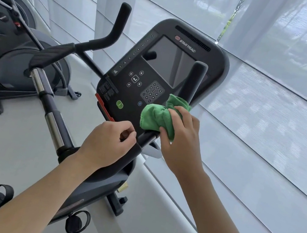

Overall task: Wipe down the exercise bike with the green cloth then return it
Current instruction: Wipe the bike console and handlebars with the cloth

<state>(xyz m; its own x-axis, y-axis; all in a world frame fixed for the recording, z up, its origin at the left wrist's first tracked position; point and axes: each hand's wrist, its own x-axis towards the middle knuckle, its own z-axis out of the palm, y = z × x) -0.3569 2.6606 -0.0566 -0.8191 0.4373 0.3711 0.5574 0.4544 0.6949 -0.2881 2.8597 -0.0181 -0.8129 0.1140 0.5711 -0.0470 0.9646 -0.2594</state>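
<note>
Starting at the left, the left hand [108, 142] sits curled around the bike's [86, 186] dark frame just under the console [155, 72]; its grip looks closed on that bar, bracing, though the fingertips fold under and I cannot see how firmly they hold. Just to its right, the handlebar [148, 135] runs up and away toward the upright grip post [193, 80] at the console's right edge, so its long axis slants from lower left to upper right. The cloth [156, 116] lies bunched on that bar, pressed against the console's lower right corner. The right hand [180, 136] has it, fingers wrapped over the wad and thumb tucked beneath, grip closed on cloth and bar together. This hand is plainly the nearer one, so the next stroke probably follows the bar upward toward the post, the cloth leading ahead of the knuckles.
</note>
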